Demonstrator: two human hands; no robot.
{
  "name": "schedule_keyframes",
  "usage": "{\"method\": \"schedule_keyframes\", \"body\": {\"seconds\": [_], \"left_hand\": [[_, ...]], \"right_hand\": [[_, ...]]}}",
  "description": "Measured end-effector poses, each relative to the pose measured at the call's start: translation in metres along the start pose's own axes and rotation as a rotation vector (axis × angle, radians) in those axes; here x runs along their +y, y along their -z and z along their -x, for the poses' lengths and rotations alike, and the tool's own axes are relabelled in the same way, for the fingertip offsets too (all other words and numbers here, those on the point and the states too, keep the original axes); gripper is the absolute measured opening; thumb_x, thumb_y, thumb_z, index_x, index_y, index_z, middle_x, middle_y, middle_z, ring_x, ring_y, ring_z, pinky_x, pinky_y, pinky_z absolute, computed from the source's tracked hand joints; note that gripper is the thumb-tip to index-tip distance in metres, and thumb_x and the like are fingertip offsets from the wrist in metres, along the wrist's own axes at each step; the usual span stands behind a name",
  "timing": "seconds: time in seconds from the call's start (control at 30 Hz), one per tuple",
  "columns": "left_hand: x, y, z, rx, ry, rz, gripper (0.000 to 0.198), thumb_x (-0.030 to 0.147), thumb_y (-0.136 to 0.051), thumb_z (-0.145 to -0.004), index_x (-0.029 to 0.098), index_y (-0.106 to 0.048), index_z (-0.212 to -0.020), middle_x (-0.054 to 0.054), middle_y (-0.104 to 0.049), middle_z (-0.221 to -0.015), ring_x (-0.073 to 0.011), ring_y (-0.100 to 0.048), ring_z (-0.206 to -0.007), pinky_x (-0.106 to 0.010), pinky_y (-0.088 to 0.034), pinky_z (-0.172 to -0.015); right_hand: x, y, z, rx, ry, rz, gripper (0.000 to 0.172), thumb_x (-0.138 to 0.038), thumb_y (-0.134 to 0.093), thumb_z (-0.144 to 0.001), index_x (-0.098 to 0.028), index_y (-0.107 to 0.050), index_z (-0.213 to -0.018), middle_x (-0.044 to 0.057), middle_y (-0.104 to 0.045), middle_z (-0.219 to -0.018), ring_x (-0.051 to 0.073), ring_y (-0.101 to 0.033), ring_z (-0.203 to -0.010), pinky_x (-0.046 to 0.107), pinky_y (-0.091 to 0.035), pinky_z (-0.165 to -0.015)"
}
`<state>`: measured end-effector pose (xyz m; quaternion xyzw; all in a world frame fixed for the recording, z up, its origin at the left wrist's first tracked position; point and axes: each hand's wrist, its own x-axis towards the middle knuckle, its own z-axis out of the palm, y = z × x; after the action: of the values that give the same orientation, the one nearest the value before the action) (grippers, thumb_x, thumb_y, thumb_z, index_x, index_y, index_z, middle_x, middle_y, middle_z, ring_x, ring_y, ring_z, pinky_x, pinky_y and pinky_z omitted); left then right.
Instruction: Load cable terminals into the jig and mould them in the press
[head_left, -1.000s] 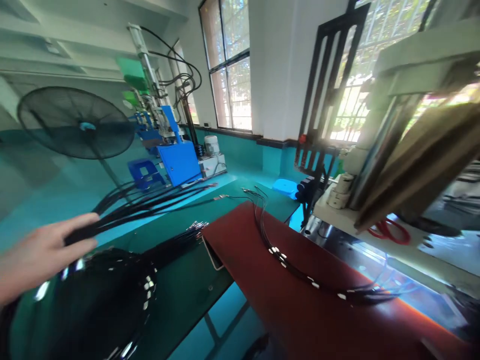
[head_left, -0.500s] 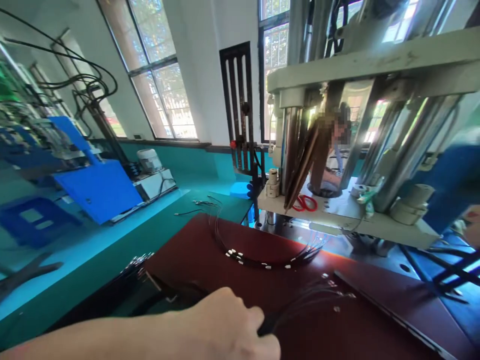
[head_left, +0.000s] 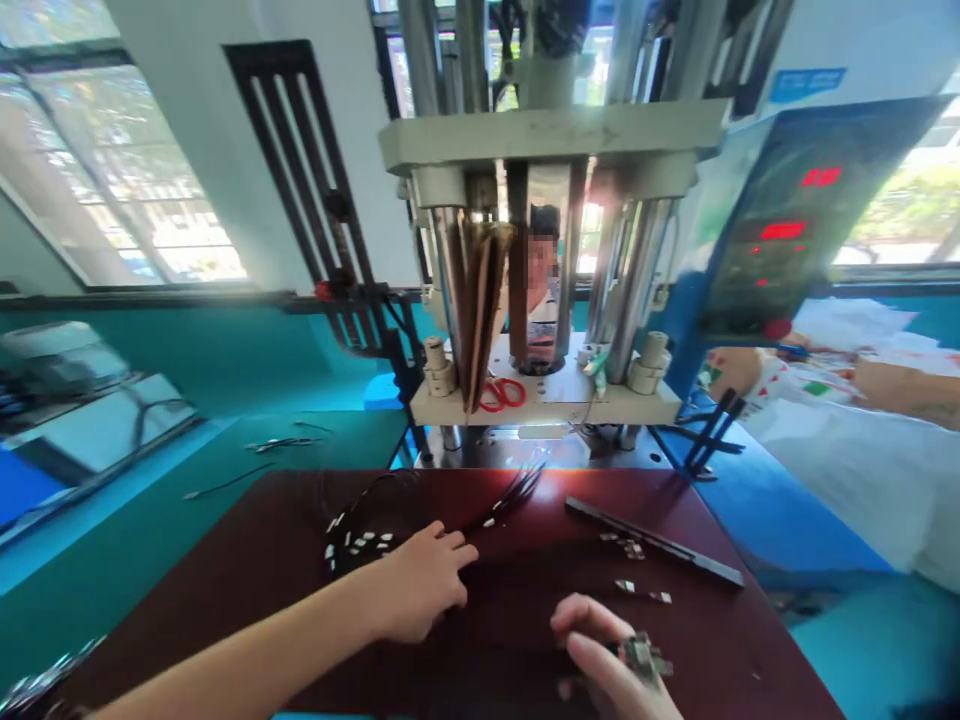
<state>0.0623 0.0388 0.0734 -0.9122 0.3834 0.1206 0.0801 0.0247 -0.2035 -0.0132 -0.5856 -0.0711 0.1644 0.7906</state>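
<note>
Workshop room, teal lower wall under white, barred window (head_left: pixel 112 180) at the left, light flooding in. A press (head_left: pixel 551 130) with steel columns stands just beyond the far edge of a dark red table (head_left: pixel 247 600). On its lower plate, red-handled scissors (head_left: pixel 502 394) lie beside a leaning brown strip (head_left: pixel 484 310). A person (head_left: pixel 552 310) shows between the columns. A blue control box (head_left: pixel 787 230) with red digits hangs to the right; below it, white bags (head_left: pixel 832 440) on a blue surface (head_left: pixel 795 520). A green table (head_left: pixel 165 540) adjoins at the left, a few loose cable ends (head_left: pixel 285 443) on it.

On the red surface: black cables with white tags (head_left: pixel 360 545) curve near the far-left corner, their thin ends fanned close to the far edge. A dark bar (head_left: pixel 652 540) lies slantwise towards the right edge, small connectors (head_left: pixel 643 590) just short of it (nearest the right hand).

Left hand (head_left: pixel 424 580) bends over the tagged cables, fingers curled, part of the run hidden; cannot tell whether it grips. Right hand (head_left: pixel 607 650), by the near edge, has thumb and fingers half curled, a metal connector cluster (head_left: pixel 643 655) against it (pinched or merely behind, cannot tell).
</note>
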Motion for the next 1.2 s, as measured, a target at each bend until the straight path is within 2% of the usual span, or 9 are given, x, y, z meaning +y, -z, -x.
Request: {"method": "schedule_keyframes", "body": {"seconds": [0.13,0.23,0.33,0.47,0.7,0.9,1.0,1.1,1.2], "left_hand": [[0.033,0.002,-0.037,0.208,-0.025,0.333,0.024,0.03,-0.065,-0.068,0.019,-0.06,-0.089,-0.007,-0.053,-0.111,-0.025,-0.05,-0.098,-0.038,-0.04,-0.082],[0.059,0.013,-0.071,0.125,-0.08,0.703,0.03,0.037,-0.057,-0.074,0.018,-0.058,-0.098,-0.005,-0.06,-0.089,-0.0193,-0.056,-0.076,-0.029,-0.043,-0.067],[0.068,0.017,-0.1,0.112,-0.095,1.001,0.022,0.033,-0.045,-0.082,0.017,-0.059,-0.086,0.002,-0.054,-0.061,-0.0121,-0.051,-0.054,-0.022,-0.037,-0.053],[0.063,0.006,-0.121,0.109,-0.009,1.196,0.025,0.036,-0.039,-0.083,0.016,-0.053,-0.081,0.005,-0.047,-0.053,-0.0089,-0.042,-0.04,-0.02,-0.03,-0.042],[0.066,0.01,-0.128,0.19,0.151,0.909,0.026,0.033,-0.036,-0.085,0.017,-0.055,-0.079,0.0,-0.056,-0.062,-0.0129,-0.051,-0.053,-0.023,-0.034,-0.052],[0.074,0.01,-0.142,0.368,0.097,0.899,0.024,0.029,-0.039,-0.083,0.015,-0.058,-0.079,-0.008,-0.064,-0.078,-0.0197,-0.058,-0.07,-0.027,-0.035,-0.058],[0.073,-0.002,-0.15,0.395,0.072,1.112,0.022,0.032,-0.042,-0.082,0.016,-0.053,-0.071,-0.002,-0.056,-0.056,-0.0145,-0.051,-0.052,-0.024,-0.032,-0.05],[0.067,-0.011,-0.152,0.318,0.061,1.498,0.026,0.043,-0.04,-0.083,0.017,-0.046,-0.083,0.005,-0.047,-0.046,-0.0089,-0.034,-0.033,-0.02,-0.022,-0.035],[0.061,-0.011,-0.149,0.268,0.058,1.747,0.033,0.05,-0.042,-0.08,0.017,-0.042,-0.084,0.005,-0.049,-0.048,-0.0062,-0.03,-0.03,-0.018,-0.018,-0.03]], "right_hand": [[-0.026,0.006,-0.016,0.03,0.12,0.202,0.018,-0.037,-0.059,-0.078,-0.02,-0.062,-0.083,0.0,-0.051,-0.07,0.015,-0.047,-0.061,0.024,-0.04,-0.054],[-0.036,0.01,-0.022,0.116,0.229,0.318,0.016,-0.031,-0.06,-0.076,-0.022,-0.062,-0.089,0.0,-0.053,-0.075,0.018,-0.049,-0.072,0.027,-0.042,-0.066],[-0.036,0.026,-0.026,0.115,0.234,0.055,0.029,-0.036,-0.062,-0.077,-0.024,-0.058,-0.103,0.003,-0.055,-0.087,0.021,-0.052,-0.082,0.031,-0.044,-0.071],[-0.046,0.06,-0.031,0.121,0.338,-0.228,0.04,-0.043,-0.056,-0.082,-0.025,-0.052,-0.117,0.008,-0.055,-0.11,0.025,-0.047,-0.105,0.036,-0.04,-0.087],[-0.076,0.063,-0.054,0.073,0.3,0.397,0.034,-0.045,-0.046,-0.087,-0.021,-0.06,-0.107,0.007,-0.059,-0.111,0.026,-0.051,-0.104,0.039,-0.036,-0.092],[-0.068,0.044,-0.071,0.051,0.256,0.518,0.037,-0.043,-0.044,-0.087,-0.015,-0.059,-0.106,0.01,-0.06,-0.107,0.026,-0.053,-0.101,0.039,-0.038,-0.09],[-0.071,0.046,-0.075,0.051,0.223,0.601,0.038,-0.042,-0.042,-0.087,-0.014,-0.056,-0.108,0.011,-0.059,-0.109,0.025,-0.052,-0.102,0.039,-0.04,-0.089],[-0.081,0.066,-0.07,0.032,0.237,0.755,0.04,-0.039,-0.037,-0.089,-0.013,-0.052,-0.115,0.011,-0.055,-0.116,0.023,-0.05,-0.106,0.037,-0.039,-0.091],[-0.088,0.099,-0.053,0.121,0.204,1.256,0.037,-0.024,-0.042,-0.086,-0.008,-0.049,-0.119,0.016,-0.055,-0.116,0.027,-0.048,-0.108,0.04,-0.036,-0.093]]}}
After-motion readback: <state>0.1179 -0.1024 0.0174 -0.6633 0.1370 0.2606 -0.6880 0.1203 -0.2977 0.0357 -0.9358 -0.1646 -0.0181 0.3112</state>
